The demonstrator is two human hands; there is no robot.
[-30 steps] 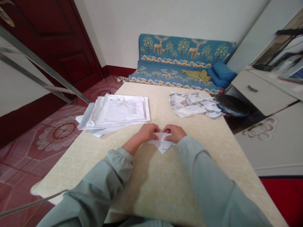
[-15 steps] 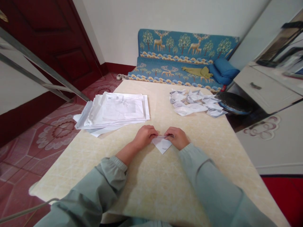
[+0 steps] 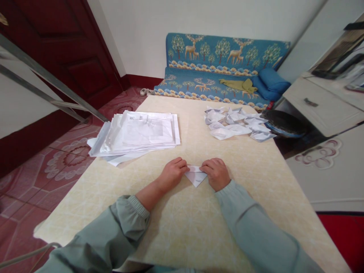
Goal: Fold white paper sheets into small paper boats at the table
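Note:
A small folded paper (image 3: pixel 196 179) lies on the table between my hands, its point toward me and a strip folded over along its far edge. My left hand (image 3: pixel 174 171) has its fingers closed on the paper's left corner. On the right corner, the fingers of my right hand (image 3: pixel 217 173) are bent and pressed down. Both hands rest at the tabletop, and their fingers hide the paper's two side corners.
The cream patterned table (image 3: pixel 182 223) carries a stack of papers (image 3: pixel 148 131) at the far left and several folded paper pieces (image 3: pixel 237 123) at the far right. Beyond stand a blue deer-patterned sofa (image 3: pixel 213 68) and, rightward, a white cabinet (image 3: pixel 324 106).
The paper's far edge now shows a flat folded strip. My right hand has moved slightly right and toward me, and my left hand has come slightly nearer to me.

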